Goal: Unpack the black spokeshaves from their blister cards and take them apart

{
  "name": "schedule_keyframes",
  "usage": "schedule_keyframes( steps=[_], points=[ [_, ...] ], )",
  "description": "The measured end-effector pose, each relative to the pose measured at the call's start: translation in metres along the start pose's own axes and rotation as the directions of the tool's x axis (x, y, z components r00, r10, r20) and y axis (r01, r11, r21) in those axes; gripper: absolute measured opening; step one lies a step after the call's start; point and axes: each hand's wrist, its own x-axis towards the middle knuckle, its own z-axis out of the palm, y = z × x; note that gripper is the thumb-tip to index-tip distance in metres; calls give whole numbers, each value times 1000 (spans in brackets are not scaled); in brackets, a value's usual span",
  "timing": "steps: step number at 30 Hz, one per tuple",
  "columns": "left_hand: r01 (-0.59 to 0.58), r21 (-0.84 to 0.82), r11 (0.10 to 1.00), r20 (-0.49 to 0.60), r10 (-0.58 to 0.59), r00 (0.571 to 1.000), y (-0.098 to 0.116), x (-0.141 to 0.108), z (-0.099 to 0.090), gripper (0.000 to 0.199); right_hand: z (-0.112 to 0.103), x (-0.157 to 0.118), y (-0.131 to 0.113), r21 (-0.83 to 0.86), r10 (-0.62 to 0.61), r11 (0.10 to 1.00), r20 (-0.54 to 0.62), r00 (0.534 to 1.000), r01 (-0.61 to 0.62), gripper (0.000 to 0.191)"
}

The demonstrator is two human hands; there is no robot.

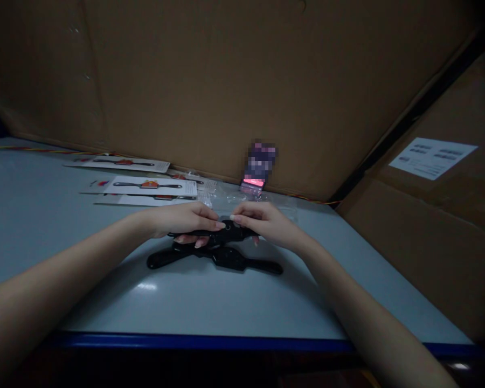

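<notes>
Several white printed cards (pixel 149 186) are lying toward the left of the pale grey worktop (pixel 32 215), each showing a black item with a red part, and a thin red-and-yellow cable (pixel 36 151) is running along the worktop's back edge. Moving right, the left hand (pixel 184 221) is gripping a long black moulded plastic piece (pixel 210 234), its fingers (pixel 210 225) closed narrowly around it, while the right hand (pixel 267 223) is pinching the same piece near a round hole, its fingertips (pixel 236 218) pressing on top. A second black moulded piece (pixel 242 264) is lying just beneath the hands, and neither black piece is resting on a card. A crumpled clear plastic bag (pixel 267 205) is lying behind them, beside a blurred upright object (pixel 256 172). Brown corrugated cardboard (pixel 408 242) is standing along the right, carrying a white paper label (pixel 432 158).
</notes>
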Motion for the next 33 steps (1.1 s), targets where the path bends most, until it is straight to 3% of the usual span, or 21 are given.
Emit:
schedule_keyframes(
  steps=[13, 33],
  points=[
    [-16, 42, 999, -7, 16, 1000, 2, 0, 1, 35, 1, -3, -3, -138, -45, 990, -28, 999, 41, 26],
    [-13, 57, 998, -28, 15, 999, 0, 1, 2, 33, 5, -1, 2, -19, -16, 1000, -46, 999, 15, 23]
  ],
)
